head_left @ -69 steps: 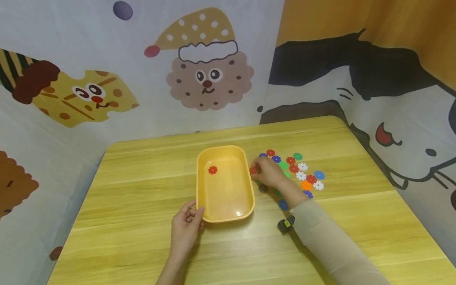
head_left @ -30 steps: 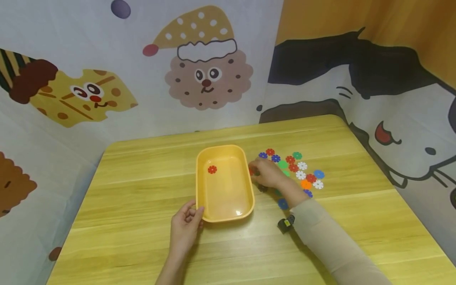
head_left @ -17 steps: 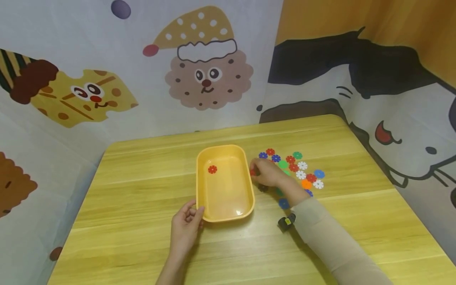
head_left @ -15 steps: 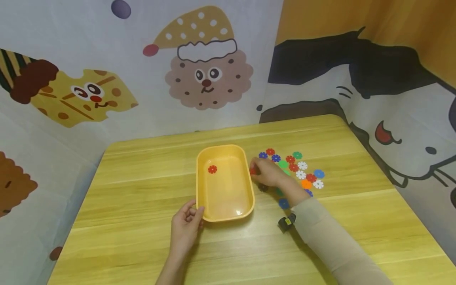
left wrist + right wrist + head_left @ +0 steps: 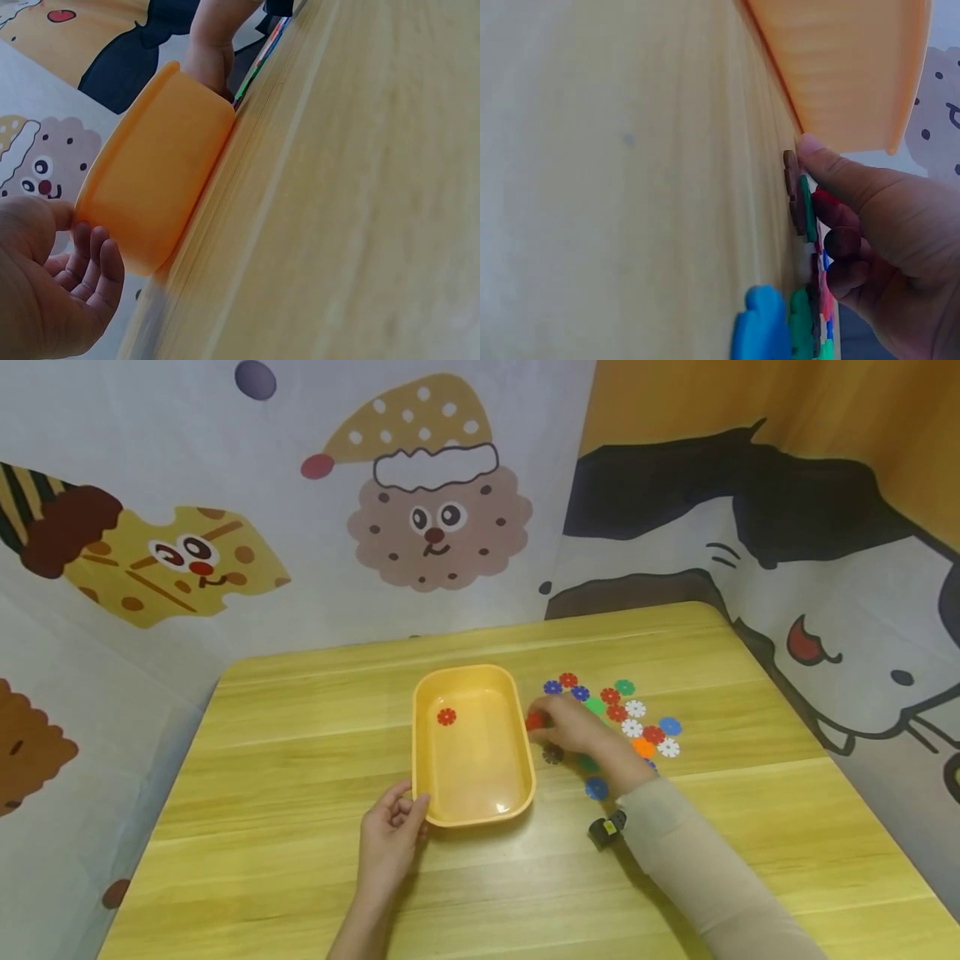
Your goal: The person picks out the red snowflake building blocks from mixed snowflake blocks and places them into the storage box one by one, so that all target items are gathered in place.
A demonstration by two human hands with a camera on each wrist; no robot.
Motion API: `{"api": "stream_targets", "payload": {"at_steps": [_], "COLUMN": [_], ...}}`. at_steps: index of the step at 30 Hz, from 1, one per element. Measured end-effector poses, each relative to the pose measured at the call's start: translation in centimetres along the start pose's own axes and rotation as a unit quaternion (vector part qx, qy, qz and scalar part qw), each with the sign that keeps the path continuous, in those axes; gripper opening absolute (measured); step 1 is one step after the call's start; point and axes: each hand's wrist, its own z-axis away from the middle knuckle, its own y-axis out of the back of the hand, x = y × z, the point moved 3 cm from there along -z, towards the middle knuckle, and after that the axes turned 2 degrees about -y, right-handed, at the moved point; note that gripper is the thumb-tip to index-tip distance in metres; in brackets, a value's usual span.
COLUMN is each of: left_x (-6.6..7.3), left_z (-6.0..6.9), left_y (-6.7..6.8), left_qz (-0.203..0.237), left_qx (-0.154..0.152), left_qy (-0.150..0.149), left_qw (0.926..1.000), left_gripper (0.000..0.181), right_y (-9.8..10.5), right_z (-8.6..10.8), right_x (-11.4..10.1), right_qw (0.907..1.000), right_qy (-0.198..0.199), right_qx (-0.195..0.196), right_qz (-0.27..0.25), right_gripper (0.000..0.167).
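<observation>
A yellow plastic tray (image 5: 474,760) sits on the table with one red snowflake disc (image 5: 447,717) inside it. At its near left corner my left hand (image 5: 392,839) holds the rim, thumb on top and curled fingers against the outer wall, as the left wrist view shows. Just beyond the tray's right wall, my right hand (image 5: 570,725) pinches a red snowflake disc (image 5: 535,721) between thumb and fingers, low over the table. Under and around that hand lie a brown disc (image 5: 793,191), a green disc (image 5: 808,208) and a blue disc (image 5: 760,326). The fingers partly hide the pinched disc.
Several loose snowflake discs, such as a white one (image 5: 632,728), an orange one (image 5: 643,747) and a blue one (image 5: 670,726), lie flat right of the tray. A small black device (image 5: 606,831) is at the right wrist. Cartoon-printed cloth (image 5: 442,527) hangs behind the table.
My right hand has shifted slightly right, away from the tray's wall, and the red disc at its fingertips shows more. The left hand and the tray have stayed put.
</observation>
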Motion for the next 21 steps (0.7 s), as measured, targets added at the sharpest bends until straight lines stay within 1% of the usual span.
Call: {"api": "stream_targets", "payload": {"at_steps": [3, 6, 12, 18, 21], "left_x": [0.0, 0.0, 0.0, 0.0, -0.1], "left_z": [0.0, 0.0, -0.1, 0.0, -0.1], "left_y": [0.0, 0.0, 0.0, 0.0, 0.1], "left_qz": [0.0, 0.003, 0.007, 0.007, 0.008], "left_qx": [0.0, 0.0, -0.003, -0.01, -0.008], "left_qy": [-0.001, 0.0, 0.0, -0.006, -0.005], "left_qw": [1.0, 1.0, 1.0, 0.9999, 0.9999], "left_gripper": [0.04, 0.04, 0.041, 0.042, 0.04], "right_y": [0.0, 0.0, 0.6, 1.3, 1.5], "right_z": [0.0, 0.0, -0.2, -0.1, -0.1], "right_x": [0.2, 0.4, 0.7, 0.5, 0.4], "right_qw": [0.9999, 0.9996, 0.9961, 0.9894, 0.9865], "right_qy": [0.0, -0.004, -0.007, -0.022, -0.017], "right_qx": [0.007, 0.024, 0.087, 0.14, 0.158], "right_qz": [-0.008, -0.013, -0.004, -0.03, -0.039], "right_gripper": [0.025, 0.025, 0.033, 0.046, 0.049]}}
